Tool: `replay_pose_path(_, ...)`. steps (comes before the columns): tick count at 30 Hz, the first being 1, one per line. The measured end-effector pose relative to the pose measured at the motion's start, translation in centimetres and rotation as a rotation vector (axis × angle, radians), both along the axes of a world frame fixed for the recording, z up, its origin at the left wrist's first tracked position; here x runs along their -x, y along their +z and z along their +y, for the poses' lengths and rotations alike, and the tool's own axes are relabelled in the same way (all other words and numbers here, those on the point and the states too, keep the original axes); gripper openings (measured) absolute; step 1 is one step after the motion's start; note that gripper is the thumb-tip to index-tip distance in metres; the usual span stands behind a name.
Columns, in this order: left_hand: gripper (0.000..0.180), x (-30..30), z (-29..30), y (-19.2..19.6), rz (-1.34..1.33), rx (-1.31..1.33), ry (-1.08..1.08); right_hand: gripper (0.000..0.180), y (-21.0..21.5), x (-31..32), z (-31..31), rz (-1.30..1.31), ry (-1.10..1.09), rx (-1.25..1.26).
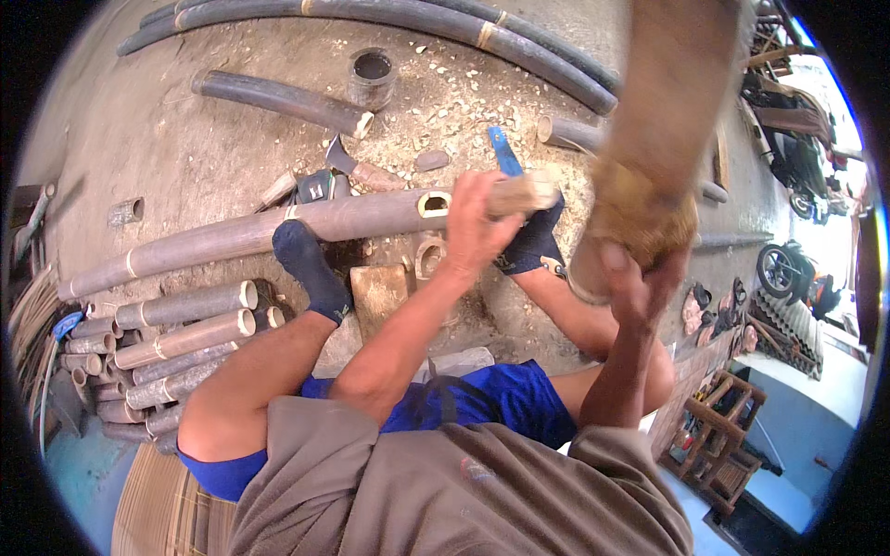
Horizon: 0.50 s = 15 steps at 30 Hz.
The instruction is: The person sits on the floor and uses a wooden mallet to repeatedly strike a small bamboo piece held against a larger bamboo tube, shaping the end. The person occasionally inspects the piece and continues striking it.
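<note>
"Where does the bamboo pole lie?"
"Crosswise before the person, with a hole cut in it and the left foot against it"
"And the fingers?"
"Left fingers grasp a pale piece of wood beside the hole; right fingers curl round a thick, blurred piece of wood"
"Farther out?"
"An axe, a can, and stacked bamboo pieces at the left"
</note>
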<state>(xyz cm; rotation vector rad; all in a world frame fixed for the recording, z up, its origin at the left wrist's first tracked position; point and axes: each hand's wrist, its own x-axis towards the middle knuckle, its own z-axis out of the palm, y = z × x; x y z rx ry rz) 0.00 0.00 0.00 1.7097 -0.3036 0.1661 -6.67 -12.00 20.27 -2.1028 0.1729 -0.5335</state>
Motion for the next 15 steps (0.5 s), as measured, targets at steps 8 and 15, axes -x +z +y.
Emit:
replay_pose_path(8, 0.049, -1.5, -4.5, -2.5, 0.019, -0.325, -0.203, 0.089, -6.3, 10.2, -4.1, 0.23, -0.364, -0.355)
replay_pose_path(15, 0.043, -3.3, -4.5, -5.6, -0.063, -0.358, -0.21, 0.091, -8.0, 12.0, -4.3, 0.295, -0.401, -0.429)
